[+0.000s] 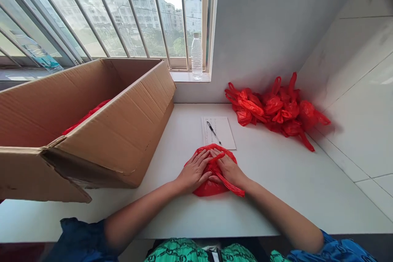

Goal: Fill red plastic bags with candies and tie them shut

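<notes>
A red plastic bag [211, 189] lies on the white table, gathered at its top, with its contents hidden. My left hand [194, 172] rests flat on the bag's left side, fingers stretched out. On the right side my right hand [230, 169] also lies flat, its fingertips close to those of the left. One twisted handle of the bag passes over the right hand's fingers, and another strip trails toward the right wrist. Just behind the bag is a sheet of paper [225, 131] with written marks, and a black pen [214, 132] lies across it.
A large open cardboard box [123, 131] stands at the left, with red material [87, 116] inside. Several knotted red bags [279, 108] are heaped at the back right against the wall. A clear bottle [197, 57] stands on the sill by the barred window.
</notes>
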Motion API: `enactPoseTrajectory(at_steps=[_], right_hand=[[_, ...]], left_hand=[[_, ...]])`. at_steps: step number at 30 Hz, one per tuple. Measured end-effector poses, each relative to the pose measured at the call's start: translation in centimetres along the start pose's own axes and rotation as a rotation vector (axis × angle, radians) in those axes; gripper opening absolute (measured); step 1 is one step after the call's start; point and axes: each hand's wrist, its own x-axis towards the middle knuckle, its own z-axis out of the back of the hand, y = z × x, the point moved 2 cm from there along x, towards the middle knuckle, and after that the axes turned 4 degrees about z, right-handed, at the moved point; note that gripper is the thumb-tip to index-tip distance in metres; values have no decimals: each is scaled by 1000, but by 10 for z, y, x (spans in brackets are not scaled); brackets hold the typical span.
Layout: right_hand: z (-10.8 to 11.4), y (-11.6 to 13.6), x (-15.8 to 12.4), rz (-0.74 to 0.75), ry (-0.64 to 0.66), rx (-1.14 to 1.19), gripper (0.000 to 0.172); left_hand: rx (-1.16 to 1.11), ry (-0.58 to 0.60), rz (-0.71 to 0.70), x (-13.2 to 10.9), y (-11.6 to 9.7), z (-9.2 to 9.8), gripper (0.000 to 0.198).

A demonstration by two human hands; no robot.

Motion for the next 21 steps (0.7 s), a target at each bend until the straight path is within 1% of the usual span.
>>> enactPoseTrajectory(at_steps=[2, 4, 5, 6, 7, 8, 9, 10, 11, 12, 13, 14, 15, 16, 18, 19, 21], right_hand=[[11, 3, -1, 15, 25, 18, 89], [24, 7, -1, 5, 26, 16, 91], [31, 10, 0, -11, 23, 21, 84], [38, 13, 2, -27, 22, 40, 71], [44, 18, 4, -37, 23, 79, 54], [50, 24, 8, -35, 22, 140, 39], [57, 32, 12, -23, 14, 214, 27], [64, 41, 17, -7, -3, 291, 20], [71, 50, 21, 8, -29, 367, 18], [79, 60, 24, 9, -57, 437, 17], [86, 68, 27, -6, -78, 502, 15], [93, 75, 27, -29, -96, 564, 14], [98, 81, 27, -55, -111, 624, 14], [104, 85, 27, -50, -129, 678, 16], [111, 89, 30, -1, -159, 745, 24], [113, 92, 34, 31, -170, 747, 26], [113, 100, 50, 68, -185, 702, 24]], left_hand=[[-32, 35, 8, -3, -5, 14, 50], [-53, 26, 28, -7, -12, 30, 47], [-56, 14, 43, -8, -16, 37, 47], [-55, 6, 62, -9, -21, 43, 49], [-53, 12, 84, -9, -26, 47, 55], [-52, 29, 111, -8, -31, 49, 61], [-51, 52, 143, -8, -37, 51, 67], [-53, 68, 175, -8, -42, 53, 71], [-57, 67, 199, -9, -47, 56, 70], [-60, 48, 214, -11, -53, 61, 64], [-61, 16, 218, -15, -58, 69, 52], [-58, -29, 216, -21, -63, 79, 38], [-53, -76, 211, -29, -69, 92, 28], [-49, -120, 208, -40, -74, 107, 26], [-69, -198, 209, -67, -84, 142, 31], [-100, -246, 206, -83, -89, 161, 31], [-172, -352, 230, -117, -95, 201, 28]])
